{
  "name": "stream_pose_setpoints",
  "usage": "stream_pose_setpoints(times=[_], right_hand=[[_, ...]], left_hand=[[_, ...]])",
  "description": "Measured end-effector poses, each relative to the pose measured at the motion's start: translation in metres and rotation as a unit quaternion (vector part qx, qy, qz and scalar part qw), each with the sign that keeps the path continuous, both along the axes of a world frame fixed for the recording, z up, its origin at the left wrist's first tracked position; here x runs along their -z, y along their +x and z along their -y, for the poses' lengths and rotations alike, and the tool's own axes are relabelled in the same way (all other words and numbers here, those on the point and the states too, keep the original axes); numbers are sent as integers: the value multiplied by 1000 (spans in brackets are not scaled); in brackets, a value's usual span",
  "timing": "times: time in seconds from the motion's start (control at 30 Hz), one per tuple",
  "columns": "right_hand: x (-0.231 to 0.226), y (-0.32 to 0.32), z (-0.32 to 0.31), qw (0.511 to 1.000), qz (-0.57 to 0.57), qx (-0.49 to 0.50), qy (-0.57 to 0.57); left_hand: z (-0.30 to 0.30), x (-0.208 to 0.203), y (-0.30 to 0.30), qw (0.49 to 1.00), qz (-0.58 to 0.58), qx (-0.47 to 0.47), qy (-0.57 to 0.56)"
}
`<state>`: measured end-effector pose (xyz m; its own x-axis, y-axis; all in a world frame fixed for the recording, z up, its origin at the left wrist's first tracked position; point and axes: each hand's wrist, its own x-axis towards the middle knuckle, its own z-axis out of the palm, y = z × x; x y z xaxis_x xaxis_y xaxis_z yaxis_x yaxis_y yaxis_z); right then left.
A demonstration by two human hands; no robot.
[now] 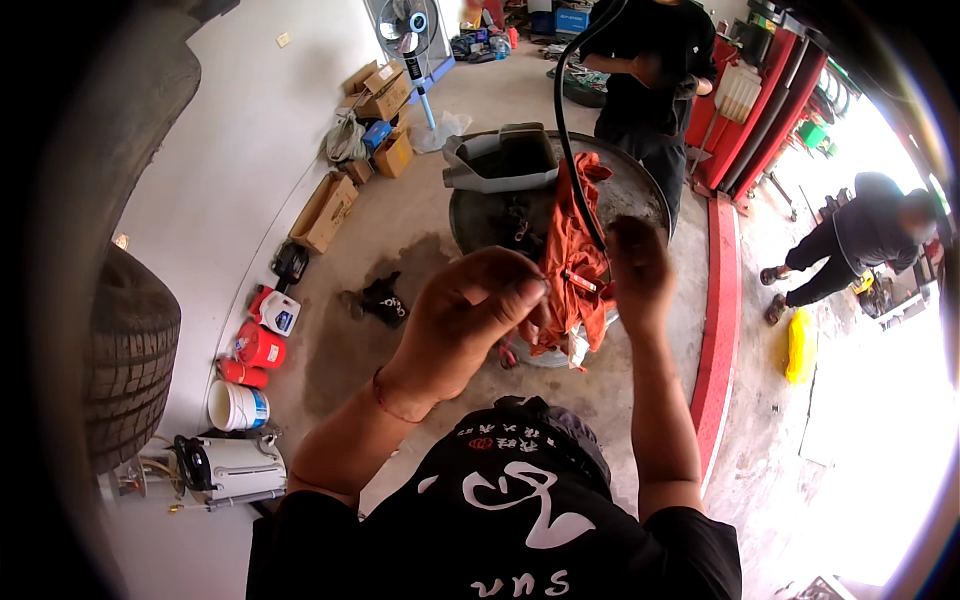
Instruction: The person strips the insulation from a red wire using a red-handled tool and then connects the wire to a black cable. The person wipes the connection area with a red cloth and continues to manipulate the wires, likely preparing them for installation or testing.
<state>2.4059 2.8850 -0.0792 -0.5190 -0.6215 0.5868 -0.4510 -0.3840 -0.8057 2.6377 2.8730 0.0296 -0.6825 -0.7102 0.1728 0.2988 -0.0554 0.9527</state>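
Observation:
My left hand (470, 312) is raised in the middle, thumb pressed to the curled fingers in a pinch; what it holds, if anything, is too small to make out. To its right, my right hand (640, 268) is up too, its fingers smeared by motion. Behind both hands an orange-red cloth (572, 225) drapes over a round drum top (635, 190). A small red-and-white stick-shaped thing (580, 281) lies on the cloth. From above, a black hose (563, 120) hangs down beside my right hand. At the drum's far left stands a grey cut-open container (500, 160).
A co-worker (655, 90) stands behind the drum; another person (865, 235) bends at the far right. Red lift posts (765, 110) rise at the right. A tire (130, 360) hangs at left, near canisters, a white bucket (238, 405) and cardboard boxes (322, 212) along the wall.

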Motion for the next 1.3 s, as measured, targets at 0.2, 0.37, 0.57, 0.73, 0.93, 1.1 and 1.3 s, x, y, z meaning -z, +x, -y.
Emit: stream_pose_setpoints(times=[0.2,0.37,0.57,0.73,0.93,1.1,1.3], right_hand=[[-110,20,-44,970,-165,-31,-175],[-122,26,-41,952,-262,-64,-143],[-128,25,-29,948,-271,35,-163],[-119,25,-20,949,-270,8,-160],[-120,23,-31,944,-289,-16,-156],[-122,15,-26,919,-337,25,-203],[-128,5,-23,875,-419,73,-231]], left_hand=[[0,-17,-17,994,-41,44,-92],[10,-21,-26,999,-25,41,-9],[19,-25,-35,995,-66,40,62],[21,-22,-37,990,-59,67,107],[10,-28,-38,989,-65,97,93],[11,-26,-43,994,-55,76,59],[18,-24,-48,992,-67,74,73]])
